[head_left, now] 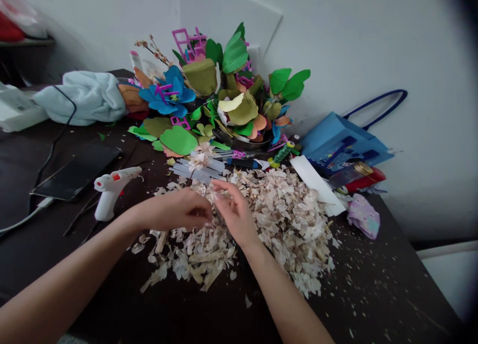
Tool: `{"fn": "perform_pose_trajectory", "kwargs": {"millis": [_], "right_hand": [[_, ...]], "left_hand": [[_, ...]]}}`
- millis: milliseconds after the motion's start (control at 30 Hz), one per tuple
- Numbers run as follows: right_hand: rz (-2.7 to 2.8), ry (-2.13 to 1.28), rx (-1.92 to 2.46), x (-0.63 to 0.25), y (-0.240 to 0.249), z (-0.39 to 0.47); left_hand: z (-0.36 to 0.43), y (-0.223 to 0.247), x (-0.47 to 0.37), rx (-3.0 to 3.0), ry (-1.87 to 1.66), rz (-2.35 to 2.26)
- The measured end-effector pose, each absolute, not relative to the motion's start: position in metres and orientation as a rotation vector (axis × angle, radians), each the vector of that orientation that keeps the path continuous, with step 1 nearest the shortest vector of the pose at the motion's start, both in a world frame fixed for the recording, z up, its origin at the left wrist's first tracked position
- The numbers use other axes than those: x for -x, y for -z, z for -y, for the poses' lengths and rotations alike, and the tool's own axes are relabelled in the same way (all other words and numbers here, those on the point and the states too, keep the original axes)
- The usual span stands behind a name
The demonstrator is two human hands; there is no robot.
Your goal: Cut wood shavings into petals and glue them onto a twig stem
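My left hand (182, 209) hovers over the left part of a heap of dry, pale petal-like flakes (295, 219). Its fingers are curled inward, and what they hold, if anything, is hidden. Close beside it, my right hand (235, 214) is above the middle of the heap. The thumb and bent fingers come near each other, facing the left fingertips; anything pinched there is too small to make out. Just beyond the hands lie translucent glue sticks (212, 170), with a pale dried flower (199, 160) resting on them.
A white glue gun (108, 192) and a black phone (78, 172) lie left. Behind stand colourful artificial flowers (179, 140). Green thread spool (282, 155), white strip (317, 184), blue bag (343, 140) and purple crumpled cloth (364, 217) are right. Flakes scatter across the dark table (396, 284).
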State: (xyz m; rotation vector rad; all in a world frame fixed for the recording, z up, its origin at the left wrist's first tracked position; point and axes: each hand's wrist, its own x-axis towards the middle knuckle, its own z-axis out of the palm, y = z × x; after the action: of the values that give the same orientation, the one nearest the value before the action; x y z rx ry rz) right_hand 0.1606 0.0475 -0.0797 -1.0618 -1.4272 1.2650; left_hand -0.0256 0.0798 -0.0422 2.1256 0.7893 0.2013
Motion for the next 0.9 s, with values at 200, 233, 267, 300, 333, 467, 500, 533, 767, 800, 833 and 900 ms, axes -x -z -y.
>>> {"fn": "perform_pose_trajectory", "kwargs": {"millis": [200,233,267,300,333,467,500,533,767,800,833,900], "right_hand": [[1.83,-1.16,1.125,-0.163,0.074,-0.045],[1.818,-1.082,1.188,-0.164,0.076,-0.046],[1.794,-1.005,1.236,-0.166,0.077,-0.047],[1.762,-0.944,1.269,-0.168,0.078,-0.048],[1.724,-0.906,1.289,-0.17,0.077,-0.05],[1.601,-0.855,1.309,-0.181,0.069,-0.055],[1.587,-0.846,1.304,-0.183,0.066,-0.055],[1.58,-0.843,1.294,-0.184,0.064,-0.056],[1.643,-0.751,1.334,-0.202,0.066,-0.045],[1.65,-0.745,1.358,-0.207,0.067,-0.04],[1.657,-0.745,1.386,-0.211,0.068,-0.034],[1.706,-0.742,1.45,-0.219,0.069,-0.02]], "left_hand": [[-0.075,0.043,0.022,-2.041,-0.15,-0.679],[-0.077,0.043,0.025,-2.017,-0.153,-0.709],[-0.078,0.043,0.027,-1.994,-0.162,-0.741],[-0.08,0.042,0.029,-1.971,-0.173,-0.771],[-0.081,0.042,0.032,-1.953,-0.183,-0.802],[-0.081,0.04,0.035,-1.956,-0.2,-0.939],[-0.08,0.04,0.034,-1.976,-0.203,-0.961],[-0.078,0.04,0.032,-2.001,-0.207,-0.97],[-0.069,0.051,0.016,-2.09,-0.323,-1.002],[-0.07,0.052,0.016,-2.079,-0.379,-1.041],[-0.071,0.054,0.017,-2.073,-0.438,-1.089],[-0.076,0.057,0.02,-2.096,-0.536,-1.208]]}}
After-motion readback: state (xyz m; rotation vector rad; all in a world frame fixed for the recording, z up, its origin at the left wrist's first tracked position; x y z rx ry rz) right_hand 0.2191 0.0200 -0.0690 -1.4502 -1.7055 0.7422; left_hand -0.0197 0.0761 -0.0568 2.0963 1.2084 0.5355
